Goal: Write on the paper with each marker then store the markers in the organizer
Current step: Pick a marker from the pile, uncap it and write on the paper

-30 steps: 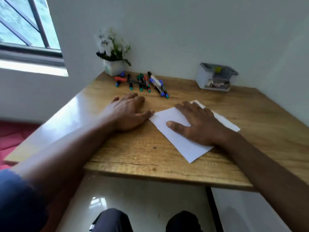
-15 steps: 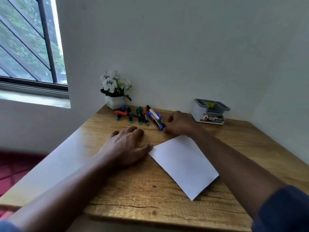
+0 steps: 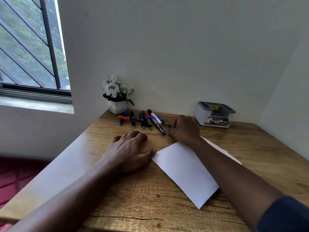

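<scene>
A white sheet of paper (image 3: 184,169) lies slanted on the wooden table (image 3: 133,206). My left hand (image 3: 128,151) rests flat on the wood, its thumb touching the paper's left corner. Several markers (image 3: 142,119) with blue, green, red and black caps lie in a loose pile at the back. My right hand (image 3: 184,129) is at the pile's right end, fingers curled round the tip of a blue-capped marker (image 3: 163,121); the fingertips are hidden behind the hand. A grey and white organizer (image 3: 215,117) stands at the back right.
A white pot of white flowers (image 3: 117,107) stands in the back left corner, touching the marker pile. Walls close the table at the back and right. A barred window (image 3: 30,47) is on the left. The table's left edge drops to a red floor.
My right hand left the paper and reached back to the markers, where it now curls round one. The view tilted up. The left hand stayed in place.
</scene>
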The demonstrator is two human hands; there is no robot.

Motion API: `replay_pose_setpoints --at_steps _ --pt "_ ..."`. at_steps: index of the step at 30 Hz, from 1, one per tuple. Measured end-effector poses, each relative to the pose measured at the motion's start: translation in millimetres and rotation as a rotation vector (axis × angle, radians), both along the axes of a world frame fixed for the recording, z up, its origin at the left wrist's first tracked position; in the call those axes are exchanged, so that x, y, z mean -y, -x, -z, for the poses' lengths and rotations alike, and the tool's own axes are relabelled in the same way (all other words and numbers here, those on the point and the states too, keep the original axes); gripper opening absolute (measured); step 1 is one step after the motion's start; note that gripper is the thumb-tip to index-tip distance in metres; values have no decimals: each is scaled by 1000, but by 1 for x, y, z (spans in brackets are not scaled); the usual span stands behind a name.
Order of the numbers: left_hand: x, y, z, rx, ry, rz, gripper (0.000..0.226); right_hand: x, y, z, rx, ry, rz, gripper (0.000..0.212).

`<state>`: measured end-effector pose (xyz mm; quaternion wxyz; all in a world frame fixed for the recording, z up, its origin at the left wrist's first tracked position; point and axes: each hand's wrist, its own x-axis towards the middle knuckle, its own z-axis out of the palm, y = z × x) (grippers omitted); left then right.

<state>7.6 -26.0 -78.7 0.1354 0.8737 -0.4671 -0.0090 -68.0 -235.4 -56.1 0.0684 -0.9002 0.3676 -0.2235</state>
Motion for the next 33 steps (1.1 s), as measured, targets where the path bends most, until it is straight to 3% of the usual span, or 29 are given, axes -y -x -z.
replay_pose_setpoints --at_steps 4,9,12,17,19,25,29,31,33 --pt "0 0 -1 0 -5 4 73 8 5 8 414 -133 -23 12" --pt "-3 4 -1 11 9 18 74 28 15 15 1058 -778 31 6" --pt "-4 2 -1 -20 51 34 88 36 23 8 1249 -995 8 7" --pt "10 -4 -17 -84 464 66 85 40 16 13 1113 -856 38 26" --pt "31 -8 -27 -44 533 73 81 35 15 14 1029 -832 50 27" --pt "94 -20 -28 -30 472 149 72 31 13 21 901 -683 42 18" --pt "102 -22 -7 35 370 189 71 29 15 21 600 -131 48 5" --pt "103 -26 -1 70 249 203 73 31 15 19 481 51 0 24" --pt "103 -27 -1 83 210 200 72 36 14 21 273 82 -51 51"
